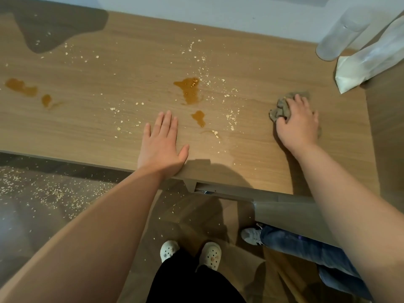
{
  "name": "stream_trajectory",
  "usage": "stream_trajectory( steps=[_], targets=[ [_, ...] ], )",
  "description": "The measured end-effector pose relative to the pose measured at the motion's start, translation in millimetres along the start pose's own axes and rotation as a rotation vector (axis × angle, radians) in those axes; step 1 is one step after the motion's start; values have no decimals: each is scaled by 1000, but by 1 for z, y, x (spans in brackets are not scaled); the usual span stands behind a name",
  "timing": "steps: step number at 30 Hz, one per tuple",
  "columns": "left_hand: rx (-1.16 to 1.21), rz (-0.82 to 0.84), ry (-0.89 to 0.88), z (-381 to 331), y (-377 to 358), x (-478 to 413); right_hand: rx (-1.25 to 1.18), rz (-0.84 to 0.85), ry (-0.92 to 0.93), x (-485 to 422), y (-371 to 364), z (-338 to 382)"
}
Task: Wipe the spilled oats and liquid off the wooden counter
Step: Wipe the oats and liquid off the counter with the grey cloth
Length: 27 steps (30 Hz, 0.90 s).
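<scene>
While the left hand (162, 145) lies flat, the right hand (295, 121), apparently clenching the cloth (281, 108), has the liquid (190, 90) and oats (230, 117) leftward, between the hands.

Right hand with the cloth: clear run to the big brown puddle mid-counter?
Probably yes. The right hand grips the cloth on the counter; only scattered oats lie between it and the puddle.
</scene>
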<state>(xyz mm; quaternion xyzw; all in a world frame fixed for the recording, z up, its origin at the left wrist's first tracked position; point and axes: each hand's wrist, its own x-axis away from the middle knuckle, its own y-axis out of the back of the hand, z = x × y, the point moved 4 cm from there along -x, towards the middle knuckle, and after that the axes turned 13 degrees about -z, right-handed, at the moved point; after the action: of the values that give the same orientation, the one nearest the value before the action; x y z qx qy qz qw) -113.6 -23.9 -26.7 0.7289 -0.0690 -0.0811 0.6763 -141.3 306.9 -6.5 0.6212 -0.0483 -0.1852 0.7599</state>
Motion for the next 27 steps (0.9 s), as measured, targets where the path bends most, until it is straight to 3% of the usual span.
stream_trajectory(
  steps=[5, 9, 12, 17, 22, 27],
  targets=[
    [-8, 19, 15, -2, 2, 1, -39, 45, 87, 34, 7, 0],
    [-24, 48, 6, -4, 3, 1, 51, 18, -49, 84, 17, -13],
    [-31, 66, -1, -3, 4, 1, 88, 32, -146, 107, 10, 23],
    [-44, 107, -27, -5, 5, 0, 98, 86, -151, 115, -3, 74],
    [-66, 144, -108, 2, 8, -1, 37, 112, -319, 105, 3, 77],
    [-25, 79, -212, 31, 23, 1, 134, 19, -295, 110, 3, 71]
  ],
)
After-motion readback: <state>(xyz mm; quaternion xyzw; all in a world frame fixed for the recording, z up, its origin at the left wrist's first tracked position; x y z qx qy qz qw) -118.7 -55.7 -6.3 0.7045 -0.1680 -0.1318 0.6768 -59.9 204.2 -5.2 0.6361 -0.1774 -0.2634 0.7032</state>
